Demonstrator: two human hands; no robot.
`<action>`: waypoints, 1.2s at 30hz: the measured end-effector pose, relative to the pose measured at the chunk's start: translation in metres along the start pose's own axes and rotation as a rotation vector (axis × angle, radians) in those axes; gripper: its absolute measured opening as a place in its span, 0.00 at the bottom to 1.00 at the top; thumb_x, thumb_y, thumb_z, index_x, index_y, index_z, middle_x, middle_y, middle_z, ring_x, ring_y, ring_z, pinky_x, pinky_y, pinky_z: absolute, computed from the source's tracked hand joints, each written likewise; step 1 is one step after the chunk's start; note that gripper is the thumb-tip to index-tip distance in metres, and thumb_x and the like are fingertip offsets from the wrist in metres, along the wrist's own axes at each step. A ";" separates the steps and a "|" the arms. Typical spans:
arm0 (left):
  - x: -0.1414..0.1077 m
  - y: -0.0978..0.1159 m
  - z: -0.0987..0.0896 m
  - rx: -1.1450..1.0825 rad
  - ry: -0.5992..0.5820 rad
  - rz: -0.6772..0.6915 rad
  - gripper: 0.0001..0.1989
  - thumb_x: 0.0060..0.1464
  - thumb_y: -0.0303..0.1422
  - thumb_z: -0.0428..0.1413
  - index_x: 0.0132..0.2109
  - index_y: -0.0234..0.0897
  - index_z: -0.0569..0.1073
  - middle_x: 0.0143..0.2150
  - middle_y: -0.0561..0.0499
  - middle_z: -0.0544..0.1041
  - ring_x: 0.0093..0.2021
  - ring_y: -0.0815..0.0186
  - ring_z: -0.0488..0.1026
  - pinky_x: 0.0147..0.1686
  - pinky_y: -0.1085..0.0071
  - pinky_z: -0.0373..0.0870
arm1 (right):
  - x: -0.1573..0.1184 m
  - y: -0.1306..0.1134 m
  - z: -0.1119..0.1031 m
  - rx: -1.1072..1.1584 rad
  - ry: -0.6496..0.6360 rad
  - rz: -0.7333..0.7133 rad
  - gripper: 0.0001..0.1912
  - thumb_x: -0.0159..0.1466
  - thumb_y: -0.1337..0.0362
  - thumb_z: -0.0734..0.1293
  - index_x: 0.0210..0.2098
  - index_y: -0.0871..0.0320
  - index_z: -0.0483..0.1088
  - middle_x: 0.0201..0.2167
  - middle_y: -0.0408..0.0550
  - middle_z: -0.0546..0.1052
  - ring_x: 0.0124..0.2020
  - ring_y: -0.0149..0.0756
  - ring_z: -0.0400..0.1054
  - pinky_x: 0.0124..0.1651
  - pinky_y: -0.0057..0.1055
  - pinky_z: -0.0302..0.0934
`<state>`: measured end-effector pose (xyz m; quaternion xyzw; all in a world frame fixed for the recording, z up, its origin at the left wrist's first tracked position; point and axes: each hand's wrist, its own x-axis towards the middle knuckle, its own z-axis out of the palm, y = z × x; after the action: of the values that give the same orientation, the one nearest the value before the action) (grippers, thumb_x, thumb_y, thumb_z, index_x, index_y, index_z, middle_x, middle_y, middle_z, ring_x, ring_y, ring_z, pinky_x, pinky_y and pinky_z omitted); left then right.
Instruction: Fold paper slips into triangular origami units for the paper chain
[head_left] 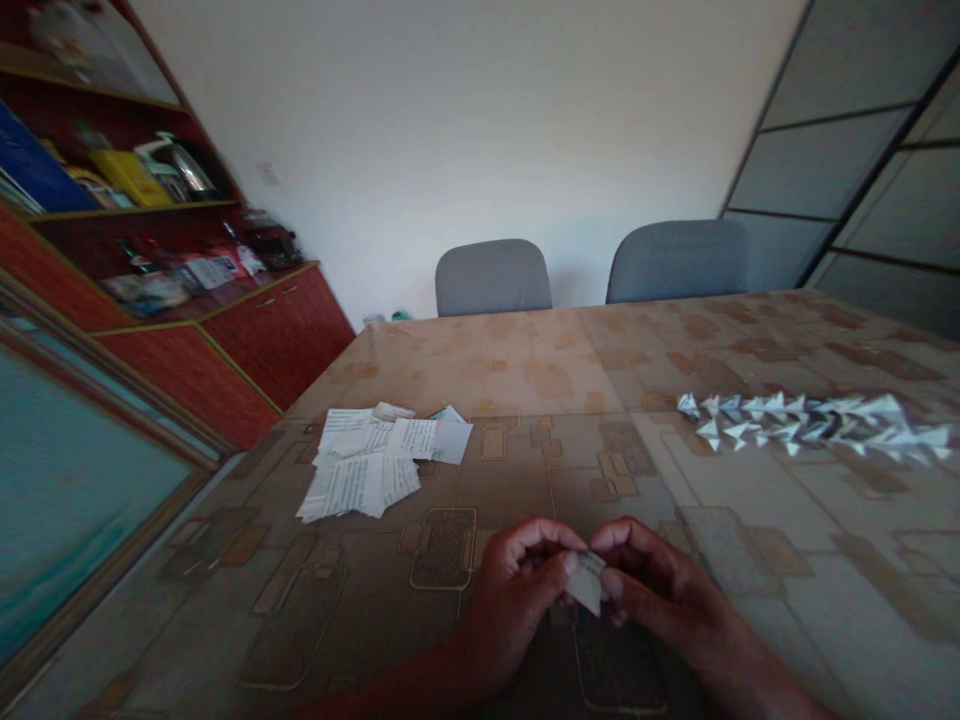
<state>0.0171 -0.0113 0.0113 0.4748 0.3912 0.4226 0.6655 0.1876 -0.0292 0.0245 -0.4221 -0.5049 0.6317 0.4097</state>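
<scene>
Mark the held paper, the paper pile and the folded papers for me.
Held paper [586, 586], head view: its pale lower part.
Paper pile [361, 478], head view: a printed sheet mid-pile.
Folded papers [791, 434], head view: one piece in the nearer row.

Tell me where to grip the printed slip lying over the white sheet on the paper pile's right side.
Probably pinch the printed slip by its right edge, coming from the right, where the left hand is: it lies flat, that edge uncovered over the white sheet.
</scene>
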 end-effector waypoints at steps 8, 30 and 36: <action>0.001 0.002 0.001 -0.050 0.003 -0.030 0.10 0.50 0.36 0.62 0.33 0.33 0.75 0.25 0.54 0.72 0.24 0.72 0.66 0.26 0.76 0.62 | 0.000 -0.001 -0.001 0.007 -0.020 -0.035 0.19 0.58 0.46 0.70 0.36 0.56 0.68 0.25 0.41 0.71 0.26 0.30 0.64 0.30 0.27 0.61; -0.004 0.001 0.003 0.114 0.003 0.085 0.10 0.55 0.38 0.58 0.36 0.34 0.72 0.29 0.52 0.72 0.30 0.69 0.68 0.30 0.75 0.64 | -0.001 0.005 0.004 -0.249 0.078 -0.163 0.06 0.61 0.60 0.67 0.31 0.56 0.68 0.27 0.43 0.73 0.30 0.35 0.69 0.33 0.27 0.63; -0.012 0.000 0.002 0.161 -0.045 0.134 0.12 0.56 0.37 0.56 0.44 0.35 0.72 0.35 0.48 0.73 0.35 0.64 0.71 0.35 0.71 0.67 | -0.002 0.013 -0.004 -0.629 0.225 -0.379 0.03 0.61 0.66 0.66 0.31 0.53 0.70 0.26 0.44 0.76 0.27 0.36 0.72 0.29 0.27 0.65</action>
<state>0.0150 -0.0230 0.0130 0.5611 0.3764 0.4225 0.6041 0.1908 -0.0319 0.0112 -0.4933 -0.6948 0.3088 0.4227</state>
